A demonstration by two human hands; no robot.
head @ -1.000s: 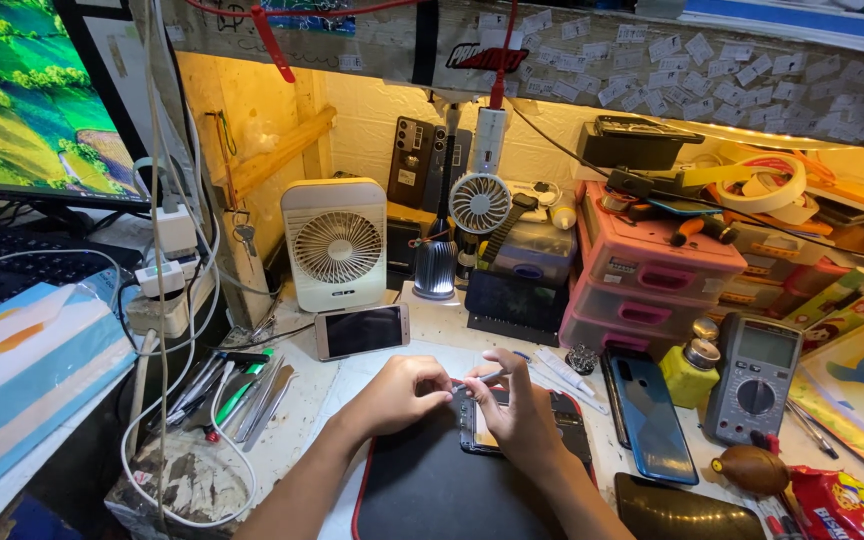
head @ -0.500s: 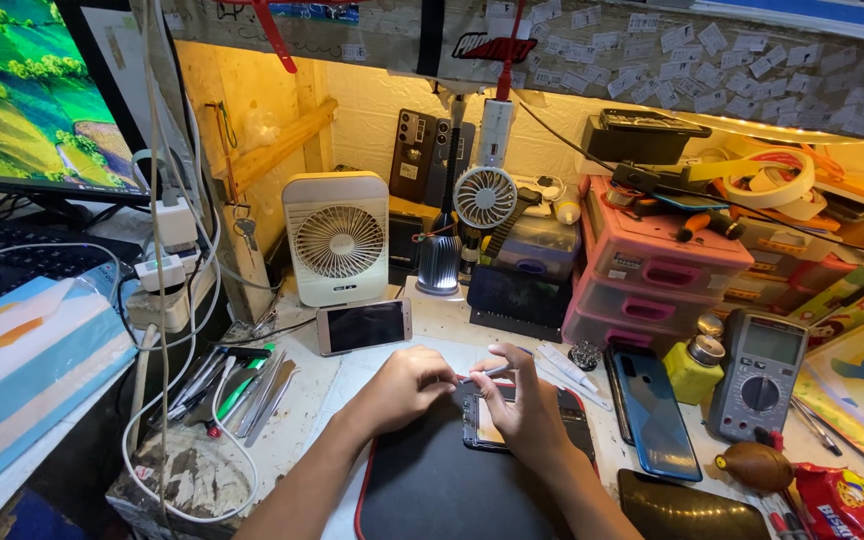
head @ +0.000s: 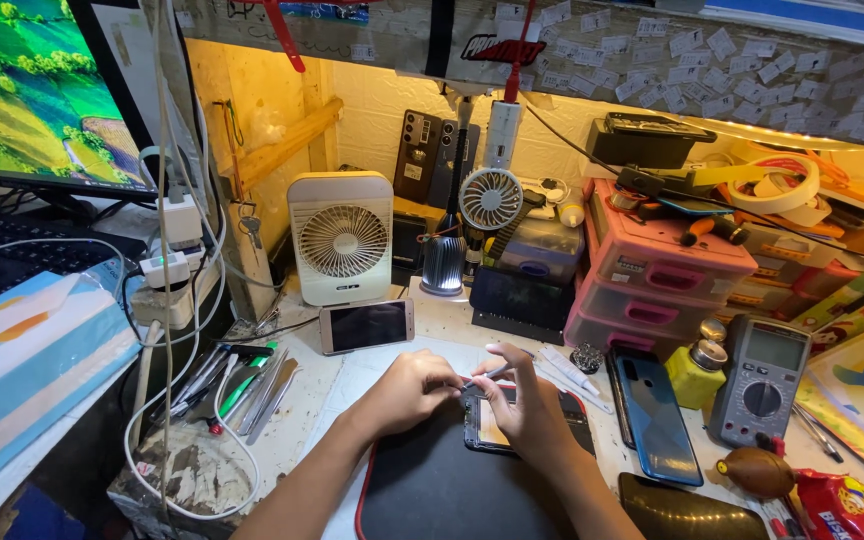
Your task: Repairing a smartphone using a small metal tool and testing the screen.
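Clearly mid-repair: the left hand (head: 407,388) steadies the opened black phone (head: 497,425) on the dark desk mat (head: 432,490). The right hand (head: 522,405) pinches slim metal tweezers (head: 487,375) above it; fine, steady placement seems needed next.

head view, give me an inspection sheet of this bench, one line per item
surface: black mat with red edge on a pale, stained bench.
job's things: opened phone on the mat; thin tool held above it.
clutter: white fan, small round fan, rose phone, blue phone, multimeter, pink drawers, tape rolls.
grips: left hand and right hand meet over the phone, pinching the tool.
cables: white leads hang at the left.
surroundings: monitor, keyboard.
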